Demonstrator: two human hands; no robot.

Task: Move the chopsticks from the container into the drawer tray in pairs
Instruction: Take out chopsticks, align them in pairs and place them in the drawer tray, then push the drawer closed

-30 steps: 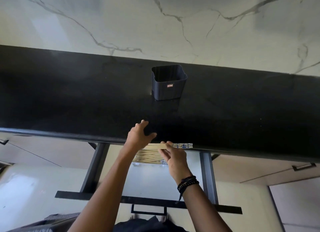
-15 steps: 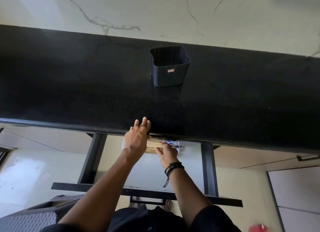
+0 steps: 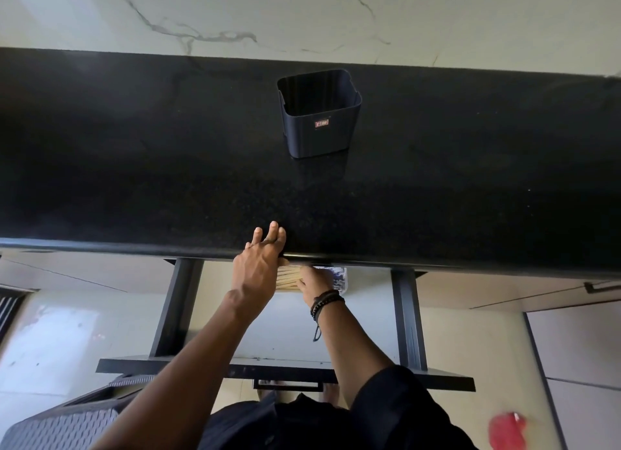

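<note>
The chopsticks (image 3: 287, 276) lay bundled at the back of the drawer (image 3: 408, 315), under the surface (image 3: 134, 180) edge. The left hand (image 3: 258, 268) was straight-fingered and held nothing. The right hand (image 3: 314, 280) covered them, its grip unclear. Worked half-hidden there, pairs could scatter or mismatch.

Pretty clearly a home kitchen. There's a long black speckled stone counter (image 3: 134, 180) running left to right, and behind it on the far side a white marble-look wall (image 3: 302, 19) with grey veins. Under the counter's near edge a drawer (image 3: 141, 365) is pulled out on black rails, bar handle (image 3: 287, 385) on its front, with wooden chopsticks (image 3: 287, 276) lying at its far end. Plain cream cabinet fronts (image 3: 487, 288) sit on either side, and the right one has a dark pull (image 3: 603, 286). A small dark container (image 3: 319, 120) stands on the counter, well back from the edge.
</note>
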